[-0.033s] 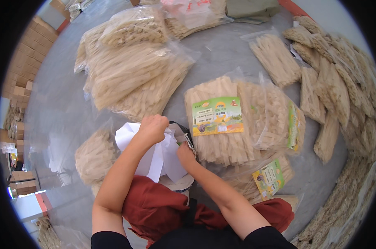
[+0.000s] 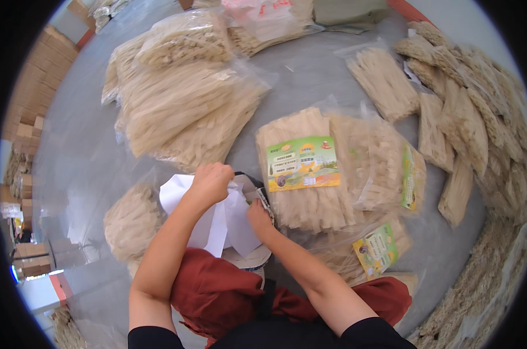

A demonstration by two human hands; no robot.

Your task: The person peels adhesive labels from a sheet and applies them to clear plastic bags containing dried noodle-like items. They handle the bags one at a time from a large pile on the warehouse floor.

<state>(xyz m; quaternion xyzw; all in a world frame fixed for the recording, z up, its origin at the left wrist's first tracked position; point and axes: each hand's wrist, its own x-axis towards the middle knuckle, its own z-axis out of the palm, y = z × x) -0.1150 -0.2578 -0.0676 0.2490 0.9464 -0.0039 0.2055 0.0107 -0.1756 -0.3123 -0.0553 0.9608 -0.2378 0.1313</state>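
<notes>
From my far seat I see two bare hands at work above an open container [image 2: 253,256], close in front of the body. The white sheet [image 2: 221,224] lies in it, directly below the left hand [image 2: 212,184] and to the left of the right hand [image 2: 259,220]. Its folds run mostly lengthwise, from the left hand down toward the body, and one corner comes out on the left side of the left wrist. The left forearm passes over the sheet, so I judge the left hand the nearer one to its upper edge.

The left hand is curled tight, and it seems to pinch the sheet there, although its fingertips are hidden from me. The right hand stands a little lower, at the right rim of the container, with fingers bent inward; I cannot tell if it pinches anything.

Just beside the right hand, on its right, lies a bag with a green label [image 2: 303,166], full of pale dried strips. To the left of the left forearm there is a smaller bundle [image 2: 132,221], and farther away a large stack [image 2: 185,110].
</notes>
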